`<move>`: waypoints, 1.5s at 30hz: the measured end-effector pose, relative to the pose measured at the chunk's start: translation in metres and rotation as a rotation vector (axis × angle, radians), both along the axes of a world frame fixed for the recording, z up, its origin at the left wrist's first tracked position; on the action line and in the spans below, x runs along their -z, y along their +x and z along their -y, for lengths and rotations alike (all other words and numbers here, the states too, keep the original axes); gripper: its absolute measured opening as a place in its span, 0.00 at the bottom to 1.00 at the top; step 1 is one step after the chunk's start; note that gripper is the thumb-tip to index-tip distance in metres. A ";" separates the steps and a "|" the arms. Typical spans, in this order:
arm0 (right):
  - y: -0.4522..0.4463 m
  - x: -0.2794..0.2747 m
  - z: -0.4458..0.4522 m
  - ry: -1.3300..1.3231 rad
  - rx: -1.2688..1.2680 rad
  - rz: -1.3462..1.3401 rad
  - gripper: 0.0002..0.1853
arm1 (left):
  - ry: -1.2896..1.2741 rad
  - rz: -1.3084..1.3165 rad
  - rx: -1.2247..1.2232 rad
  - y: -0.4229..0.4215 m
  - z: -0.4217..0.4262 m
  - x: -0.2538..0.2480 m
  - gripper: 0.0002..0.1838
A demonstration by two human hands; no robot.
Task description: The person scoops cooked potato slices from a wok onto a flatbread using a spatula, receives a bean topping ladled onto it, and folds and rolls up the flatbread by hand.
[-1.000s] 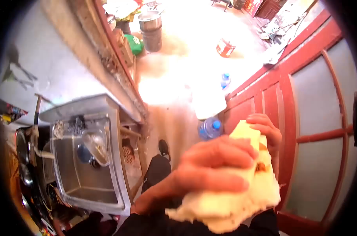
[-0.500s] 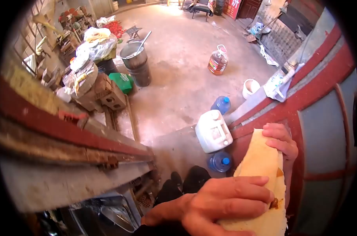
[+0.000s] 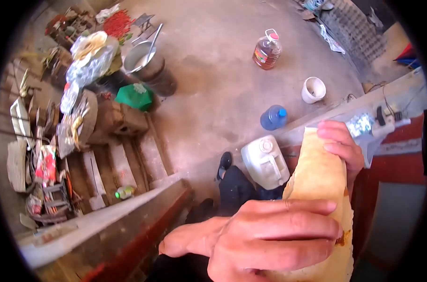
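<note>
A large folded flatbread (image 3: 319,176) with a brown filling along its right edge is held between my two hands at the lower right. My left hand (image 3: 270,235) lies across its near part, fingers wrapped over the top. At the far end, my right hand (image 3: 342,145) grips the bread from the right side, its fingertips on the upper edge. Past the bread a white jug (image 3: 265,162) and a blue bottle (image 3: 273,117) are on the floor.
An oil bottle (image 3: 267,50) and a white bucket (image 3: 313,90) stand on the floor ahead. At left are a metal pot (image 3: 145,58), a green container (image 3: 134,96), bricks (image 3: 121,117) and wooden boards. A doorway wall (image 3: 110,235) crosses the lower left; a red door (image 3: 411,167) is at right.
The view has moved from the sink through the doorway, and the sink is out of sight. A foot has come forward. Both hands still hold the bread.
</note>
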State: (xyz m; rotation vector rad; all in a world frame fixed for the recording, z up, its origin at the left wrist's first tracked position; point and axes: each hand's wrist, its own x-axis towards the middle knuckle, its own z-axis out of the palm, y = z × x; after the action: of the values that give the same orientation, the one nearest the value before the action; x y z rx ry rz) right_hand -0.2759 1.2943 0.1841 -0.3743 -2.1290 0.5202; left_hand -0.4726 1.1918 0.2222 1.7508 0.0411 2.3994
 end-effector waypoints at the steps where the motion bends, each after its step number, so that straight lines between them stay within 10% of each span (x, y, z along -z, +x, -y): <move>1: 0.000 0.002 -0.021 -0.014 -0.005 -0.002 0.13 | 0.006 -0.020 0.018 -0.006 -0.027 0.001 0.08; 20: 0.023 0.065 -0.223 -0.089 0.465 0.051 0.15 | 0.085 0.097 0.661 0.006 -0.357 0.073 0.11; 25: -0.004 0.116 -0.270 -0.177 0.571 -0.045 0.17 | -0.391 0.536 0.844 0.008 -0.393 0.088 0.22; 45: 0.145 0.153 -0.524 -0.273 0.986 -0.155 0.17 | -0.326 0.071 1.071 0.167 -0.745 0.123 0.04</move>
State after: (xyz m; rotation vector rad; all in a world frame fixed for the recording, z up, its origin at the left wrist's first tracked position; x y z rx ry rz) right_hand -0.1313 1.8187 0.0311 -1.3805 -1.4688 0.2308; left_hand -0.3059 1.9371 0.0993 1.0877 -0.3870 1.5375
